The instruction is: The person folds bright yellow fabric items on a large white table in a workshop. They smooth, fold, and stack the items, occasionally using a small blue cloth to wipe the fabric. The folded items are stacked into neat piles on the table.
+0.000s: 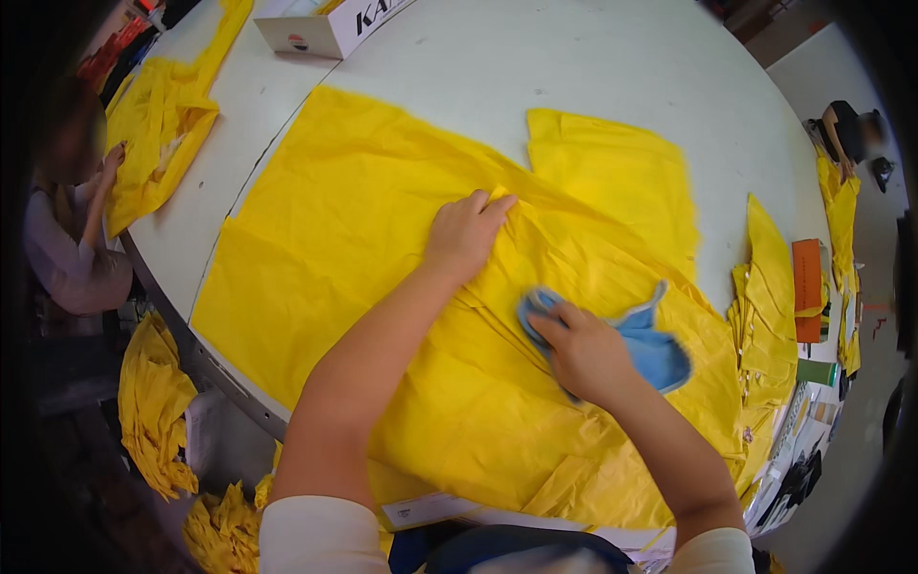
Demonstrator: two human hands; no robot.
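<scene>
A large sheet of yellow fabric [325,210] lies spread in front of me, creased and gathered near the middle. My left hand [464,234] pinches a fold of it and holds it down. To the right and nearer to me, my right hand [583,349] grips a blue cloth [655,349] and presses it on the yellow fabric. Part of the cloth is bunched under the fingers, and the rest trails out to the right with slight blur. Behind the sheet lies a folded yellow piece [617,177], partly covered by its far edge.
The white table [459,67] carries a white box [335,29] at the far side. Yellow pieces [770,325] and an orange box [808,287] crowd the right edge. At left, another person [72,230] handles yellow fabric [158,134]. Yellow heaps [153,411] lie below the table's left edge.
</scene>
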